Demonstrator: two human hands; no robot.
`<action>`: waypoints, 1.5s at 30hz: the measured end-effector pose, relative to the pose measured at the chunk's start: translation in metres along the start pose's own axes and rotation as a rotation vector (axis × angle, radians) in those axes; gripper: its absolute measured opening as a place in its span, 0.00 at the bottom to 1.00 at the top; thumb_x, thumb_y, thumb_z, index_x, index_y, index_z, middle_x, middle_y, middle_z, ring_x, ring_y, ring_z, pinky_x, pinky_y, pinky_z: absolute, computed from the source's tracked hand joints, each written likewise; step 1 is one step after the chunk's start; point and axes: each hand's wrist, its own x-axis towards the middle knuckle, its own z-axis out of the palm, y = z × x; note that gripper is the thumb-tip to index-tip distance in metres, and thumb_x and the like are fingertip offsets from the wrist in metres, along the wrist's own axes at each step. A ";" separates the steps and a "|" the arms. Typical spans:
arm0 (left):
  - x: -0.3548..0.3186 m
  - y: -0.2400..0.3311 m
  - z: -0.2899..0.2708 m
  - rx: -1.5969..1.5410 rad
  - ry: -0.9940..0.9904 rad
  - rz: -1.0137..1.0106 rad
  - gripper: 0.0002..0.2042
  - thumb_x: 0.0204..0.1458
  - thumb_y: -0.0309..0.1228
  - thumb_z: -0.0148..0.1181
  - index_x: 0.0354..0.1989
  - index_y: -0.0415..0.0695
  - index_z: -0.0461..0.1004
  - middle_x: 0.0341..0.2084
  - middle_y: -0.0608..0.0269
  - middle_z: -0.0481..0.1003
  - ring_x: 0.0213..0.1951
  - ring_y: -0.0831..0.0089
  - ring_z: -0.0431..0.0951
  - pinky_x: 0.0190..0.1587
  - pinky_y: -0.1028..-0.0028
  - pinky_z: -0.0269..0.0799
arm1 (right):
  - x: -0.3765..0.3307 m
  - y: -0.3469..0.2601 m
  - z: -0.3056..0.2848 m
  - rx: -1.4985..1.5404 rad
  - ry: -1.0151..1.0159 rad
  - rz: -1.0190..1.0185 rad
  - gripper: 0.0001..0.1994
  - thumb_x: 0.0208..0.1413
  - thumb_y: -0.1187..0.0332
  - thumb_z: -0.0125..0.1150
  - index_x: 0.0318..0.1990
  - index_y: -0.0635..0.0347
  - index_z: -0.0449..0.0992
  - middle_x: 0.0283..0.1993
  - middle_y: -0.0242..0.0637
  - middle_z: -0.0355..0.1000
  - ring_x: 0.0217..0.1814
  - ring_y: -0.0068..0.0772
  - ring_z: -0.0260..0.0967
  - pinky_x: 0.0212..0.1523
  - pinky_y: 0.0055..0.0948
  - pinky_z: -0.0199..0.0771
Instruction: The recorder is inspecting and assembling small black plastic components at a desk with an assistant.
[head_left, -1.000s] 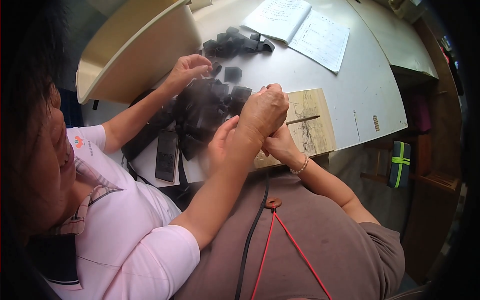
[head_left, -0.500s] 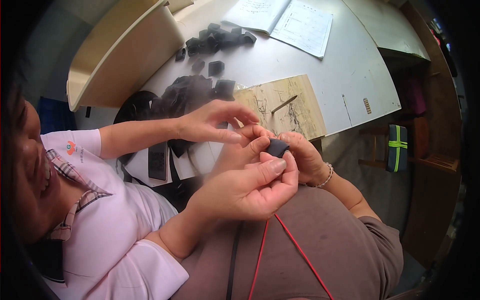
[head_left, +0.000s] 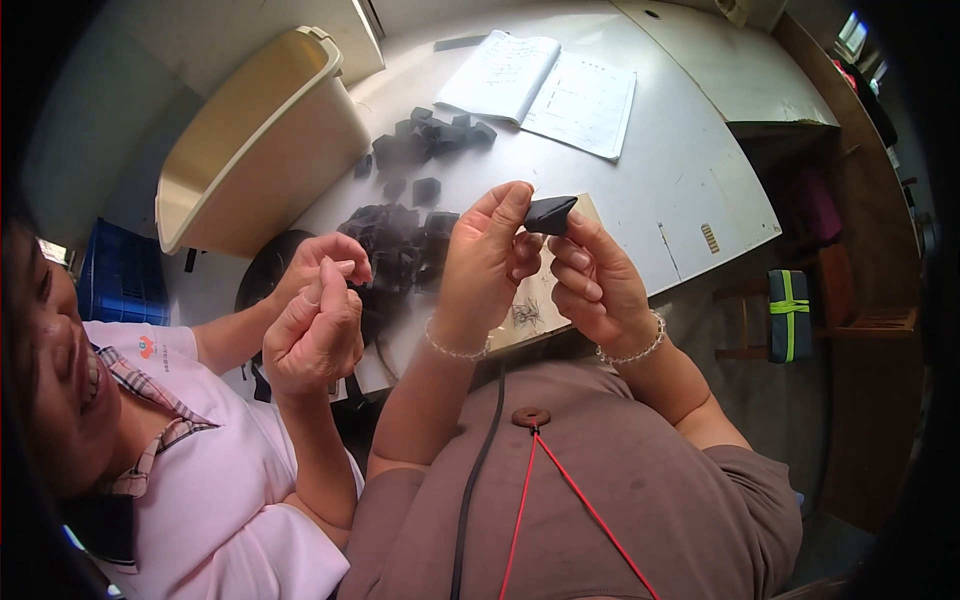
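Note:
A small folded black piece, seemingly cloth (head_left: 550, 214), is pinched between my two hands above the table edge. The thumb and fingers of my left hand (head_left: 488, 245) grip its left end. Its right corner is held by the fingertips of my right hand (head_left: 600, 272). Beneath my hands lies a pale wooden board (head_left: 505, 345) with a small heap of thin dark pieces (head_left: 527, 315) on it, partly hidden by my arms. To my left, a co-worker's hands (head_left: 318, 325) are close together, apart from the black piece.
Several black pieces (head_left: 425, 135) and a dark pile (head_left: 385, 235) lie on the white table (head_left: 690, 190). An open notebook (head_left: 545, 90) rests at the back. A beige bin (head_left: 265, 150) stands far left, near a blue crate (head_left: 125, 270). At right is a stool with a green-strapped cushion (head_left: 790, 310).
The co-worker's hands have drawn back left, away from the black piece. My hands have raised it up and away from my body. The pointed rod on the board no longer shows.

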 end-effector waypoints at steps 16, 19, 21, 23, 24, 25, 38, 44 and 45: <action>-0.006 -0.012 -0.019 -0.148 0.030 -0.169 0.10 0.53 0.31 0.56 0.43 0.47 0.69 0.34 0.67 0.74 0.30 0.79 0.73 0.32 0.81 0.71 | -0.001 0.005 -0.010 0.118 0.027 0.025 0.10 0.60 0.60 0.46 0.35 0.55 0.68 0.18 0.21 0.59 0.11 0.11 0.51 0.08 0.11 0.52; -0.009 -0.014 -0.015 -0.159 -0.016 -0.151 0.08 0.53 0.31 0.56 0.40 0.47 0.70 0.32 0.67 0.74 0.30 0.78 0.74 0.31 0.80 0.71 | -0.006 0.007 -0.008 0.068 0.020 0.015 0.10 0.60 0.61 0.46 0.34 0.56 0.68 0.18 0.21 0.59 0.12 0.12 0.52 0.09 0.11 0.52; -0.008 -0.020 -0.016 -0.057 0.055 -0.104 0.06 0.53 0.32 0.56 0.38 0.47 0.71 0.31 0.67 0.75 0.29 0.78 0.75 0.31 0.80 0.72 | -0.005 0.011 -0.016 0.079 0.041 -0.017 0.10 0.60 0.61 0.46 0.34 0.57 0.68 0.18 0.22 0.59 0.12 0.12 0.52 0.10 0.12 0.53; -0.003 -0.029 -0.030 -0.072 0.080 -0.116 0.07 0.53 0.32 0.56 0.38 0.47 0.70 0.31 0.67 0.75 0.28 0.79 0.75 0.31 0.80 0.72 | -0.002 0.019 -0.030 0.101 0.081 -0.009 0.10 0.60 0.61 0.46 0.35 0.58 0.68 0.18 0.22 0.59 0.12 0.12 0.52 0.10 0.12 0.53; -0.002 -0.033 -0.036 -0.088 0.105 -0.127 0.07 0.53 0.32 0.56 0.38 0.47 0.70 0.30 0.67 0.75 0.28 0.80 0.74 0.31 0.81 0.72 | -0.001 0.022 -0.035 0.122 0.121 0.000 0.10 0.60 0.62 0.46 0.35 0.59 0.68 0.18 0.22 0.59 0.12 0.12 0.52 0.10 0.12 0.53; -0.001 -0.034 -0.036 -0.089 0.108 -0.128 0.07 0.53 0.32 0.56 0.38 0.47 0.70 0.30 0.67 0.75 0.28 0.80 0.74 0.31 0.81 0.72 | -0.002 0.023 -0.036 0.124 0.124 0.001 0.10 0.60 0.62 0.46 0.35 0.59 0.68 0.18 0.22 0.59 0.12 0.12 0.52 0.10 0.12 0.53; -0.076 -0.013 -0.075 0.570 0.152 -0.147 0.14 0.54 0.29 0.54 0.47 0.38 0.67 0.31 0.66 0.72 0.30 0.83 0.70 0.31 0.85 0.67 | 0.007 0.019 -0.035 -0.124 0.043 -0.090 0.09 0.59 0.63 0.49 0.36 0.59 0.68 0.20 0.24 0.59 0.15 0.14 0.52 0.14 0.14 0.53; -0.184 -0.042 -0.162 0.727 0.150 -0.650 0.08 0.53 0.33 0.54 0.28 0.41 0.72 0.19 0.73 0.69 0.20 0.88 0.63 0.23 0.86 0.58 | 0.010 0.018 -0.044 -0.158 0.018 -0.116 0.09 0.59 0.63 0.50 0.33 0.59 0.66 0.21 0.24 0.58 0.16 0.13 0.52 0.15 0.14 0.52; -0.198 -0.054 -0.178 0.859 0.215 -0.694 0.08 0.52 0.31 0.53 0.27 0.41 0.73 0.19 0.72 0.70 0.20 0.86 0.65 0.22 0.85 0.59 | 0.010 0.019 -0.044 -0.174 0.012 -0.111 0.09 0.59 0.63 0.50 0.32 0.58 0.65 0.20 0.24 0.58 0.16 0.13 0.51 0.15 0.14 0.52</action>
